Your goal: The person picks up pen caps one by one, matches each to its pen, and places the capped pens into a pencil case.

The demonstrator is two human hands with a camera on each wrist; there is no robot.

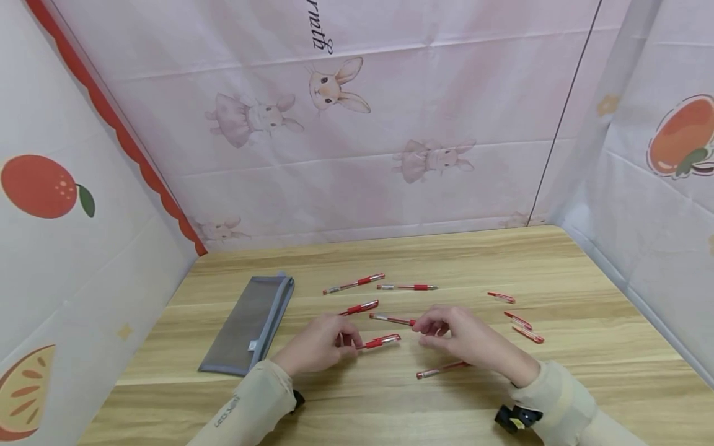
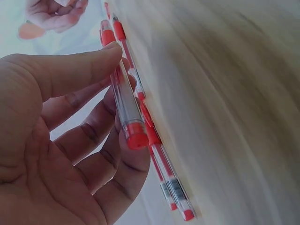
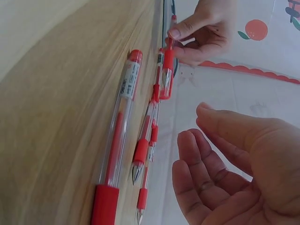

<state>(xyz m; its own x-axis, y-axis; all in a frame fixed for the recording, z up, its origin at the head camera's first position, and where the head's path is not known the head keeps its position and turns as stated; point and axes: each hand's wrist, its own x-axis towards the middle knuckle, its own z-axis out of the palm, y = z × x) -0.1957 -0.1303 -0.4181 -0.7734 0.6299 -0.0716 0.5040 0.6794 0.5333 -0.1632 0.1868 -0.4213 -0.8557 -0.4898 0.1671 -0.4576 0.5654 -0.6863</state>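
Observation:
My left hand (image 1: 323, 344) pinches a capped red gel pen (image 1: 383, 341) between thumb and fingers, its cap end pointing right. In the left wrist view the clear barrel of that gel pen (image 2: 126, 101) slants past the thumb tip. My right hand (image 1: 460, 334) hovers over the table with fingers loosely bent and nothing in them, as the right wrist view also shows. Close by its fingertips lies an uncapped red pen (image 1: 392, 319). Another pen (image 1: 435, 371) lies partly hidden under the right hand. Behind the left hand rests a capped pen (image 1: 359, 307).
A grey mesh zip pouch (image 1: 237, 328) lies flat at the left. Farther back are a capped pen (image 1: 354, 284) and an uncapped pen (image 1: 407, 287). Three loose caps, one a red cap (image 1: 501, 297), lie to the right. Printed cloth walls (image 1: 379, 204) enclose the wooden table (image 1: 390, 415).

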